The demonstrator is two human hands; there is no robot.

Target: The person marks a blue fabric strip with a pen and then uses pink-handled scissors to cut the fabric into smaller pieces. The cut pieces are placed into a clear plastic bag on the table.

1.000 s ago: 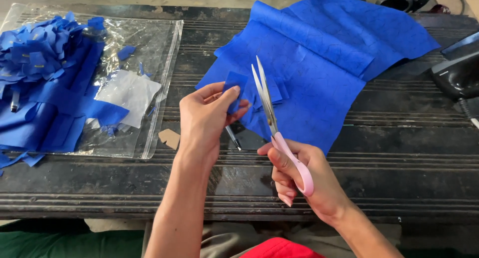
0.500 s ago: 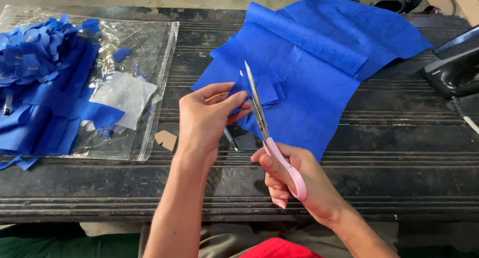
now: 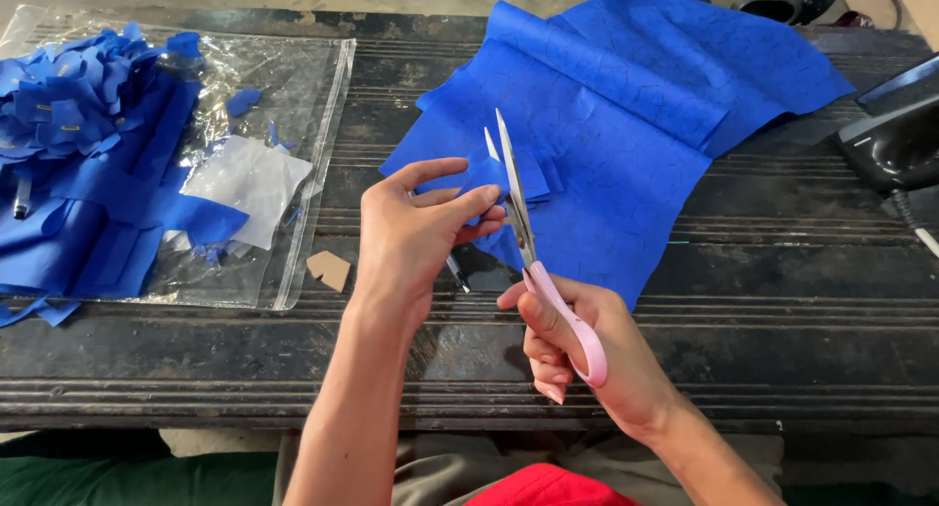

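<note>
Right hand [image 3: 587, 345] is wrapped around the pink handles of the scissors [image 3: 533, 252], blades parted and pointing up and away. Left hand [image 3: 416, 237] pinches a small blue fabric piece [image 3: 494, 178] between thumb and fingers, right against the blades. Just behind lies the big blue cloth sheet [image 3: 636, 125], spread over the dark ridged table [image 3: 782, 301]. Out to the left, a clear plastic bag [image 3: 303, 125] carries a heap of blue scraps [image 3: 78, 125], with 1 small cardboard tag [image 3: 329, 269] beside it.
</note>
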